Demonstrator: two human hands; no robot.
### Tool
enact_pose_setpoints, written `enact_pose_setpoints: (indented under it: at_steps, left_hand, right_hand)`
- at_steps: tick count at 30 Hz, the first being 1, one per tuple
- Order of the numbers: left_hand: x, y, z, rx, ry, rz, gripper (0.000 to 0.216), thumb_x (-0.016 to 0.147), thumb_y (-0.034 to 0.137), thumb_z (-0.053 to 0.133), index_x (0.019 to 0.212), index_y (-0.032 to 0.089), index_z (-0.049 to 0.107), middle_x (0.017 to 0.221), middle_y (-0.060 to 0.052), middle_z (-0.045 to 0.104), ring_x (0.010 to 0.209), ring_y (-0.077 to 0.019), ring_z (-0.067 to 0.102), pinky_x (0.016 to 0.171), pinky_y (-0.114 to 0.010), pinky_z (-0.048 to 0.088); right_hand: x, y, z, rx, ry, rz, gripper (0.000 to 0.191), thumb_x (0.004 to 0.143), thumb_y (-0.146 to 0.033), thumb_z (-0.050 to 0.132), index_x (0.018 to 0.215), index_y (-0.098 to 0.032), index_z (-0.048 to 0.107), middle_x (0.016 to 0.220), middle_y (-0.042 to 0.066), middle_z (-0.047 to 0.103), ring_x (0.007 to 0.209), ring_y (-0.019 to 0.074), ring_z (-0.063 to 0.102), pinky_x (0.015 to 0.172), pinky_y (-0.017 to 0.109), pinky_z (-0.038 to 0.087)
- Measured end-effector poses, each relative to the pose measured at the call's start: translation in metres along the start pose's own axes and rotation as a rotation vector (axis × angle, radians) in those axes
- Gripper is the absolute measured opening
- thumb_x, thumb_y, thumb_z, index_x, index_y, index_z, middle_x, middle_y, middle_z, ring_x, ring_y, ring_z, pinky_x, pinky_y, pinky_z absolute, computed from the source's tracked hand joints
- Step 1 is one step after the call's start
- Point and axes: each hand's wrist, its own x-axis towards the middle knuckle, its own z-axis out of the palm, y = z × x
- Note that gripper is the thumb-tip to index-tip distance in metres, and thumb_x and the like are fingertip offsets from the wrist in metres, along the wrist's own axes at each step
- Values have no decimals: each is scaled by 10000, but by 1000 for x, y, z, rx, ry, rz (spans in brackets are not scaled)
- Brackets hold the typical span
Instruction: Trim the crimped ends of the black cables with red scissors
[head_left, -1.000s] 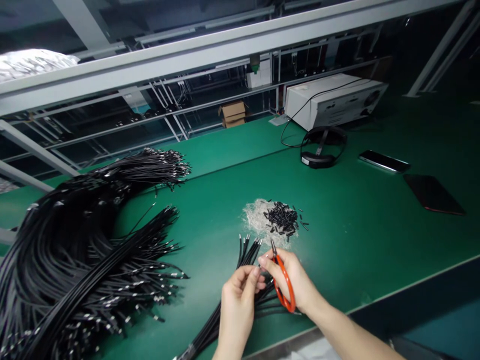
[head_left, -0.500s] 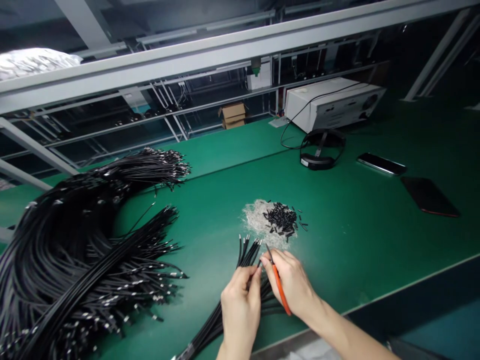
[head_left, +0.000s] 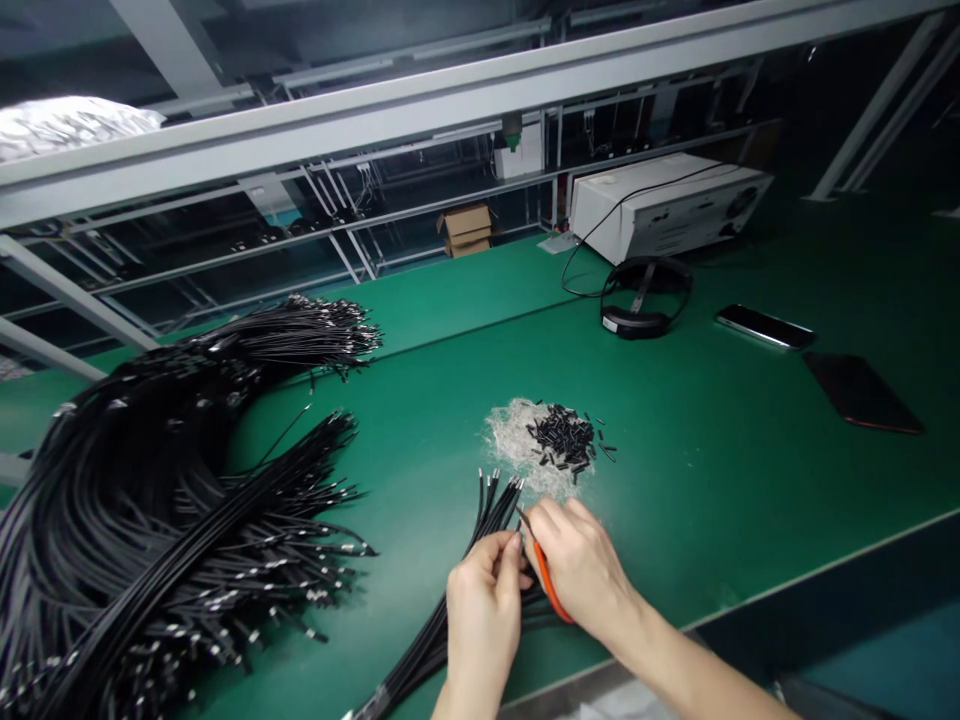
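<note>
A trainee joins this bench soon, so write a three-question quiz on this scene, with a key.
1. True or false: the right hand holds the orange-handled tool.

2. Which of these do the small black pieces partly overlap?
A) the headset
B) the clear stringy scraps
C) the cardboard box

3. Fill in the blank: the large heap of black cables lies to the person's own ____ side.

Key: 1. True. 2. B. 3. Left.
</note>
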Motion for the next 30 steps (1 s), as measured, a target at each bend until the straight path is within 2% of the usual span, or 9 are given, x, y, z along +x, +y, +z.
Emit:
enact_pose_setpoints:
  at_steps: [3,5,9,12,15,18,22,30]
  left_hand:
    - [0,-1,2,13,42,16,358,824,463,500,872,145,657,700,-37,650,582,-105,614,555,-168,439]
    - [3,0,2,-68,-19,-28,369,820,475,502,843,132,637,664,-29,625,547,-91,595,522,-159,422]
    - [11,3,-3,-298,-162,-148,390,770,492,567,770,103,601,617,-16,595,465,-59,553,464,-138,390]
    - [15,5,-7,-394,-208,-209,398,721,486,625,757,90,604,554,-2,573,416,-50,531,433,-131,373]
    - [18,7,-10,-460,-251,-256,396,693,470,657,776,84,622,534,13,558,395,-44,518,415,-129,372]
    - [20,9,-13,-492,-288,-295,385,688,452,665,789,82,628,528,24,552,385,-36,510,409,-124,372]
    - [22,10,-15,-487,-314,-318,379,697,447,657,783,80,625,521,31,547,374,-28,503,402,-117,360]
    - [22,8,-14,-460,-322,-315,367,701,445,653,766,86,614,514,39,543,369,-25,495,398,-119,355]
  right_hand:
    - [4,1,-5,-91,-42,-135,231,917,-132,371,725,-182,490,687,29,492,602,177,398,645,326,294]
    - [7,6,-9,-67,-108,-170,210,919,-144,392,738,-183,492,704,24,504,618,174,414,658,319,303]
    - [7,20,-17,-17,-143,-113,142,927,-164,429,819,-187,518,769,16,545,672,169,465,694,303,324]
    - [3,24,-24,-117,-159,-71,98,915,-277,514,877,-191,540,795,17,561,679,176,498,703,318,326]
    - [-2,21,-27,-246,-244,-10,312,771,-469,670,854,-192,552,809,31,554,712,210,533,710,343,334]
    - [-4,18,-24,-319,-296,17,413,671,-530,727,847,-195,559,813,35,552,746,231,554,738,364,343]
    - [-2,17,-17,-361,-288,-9,387,679,-500,739,829,-192,559,798,37,554,738,228,555,735,363,343]
    - [2,19,-20,-378,-294,-80,161,792,-287,687,805,-198,554,740,29,555,684,217,537,697,358,336]
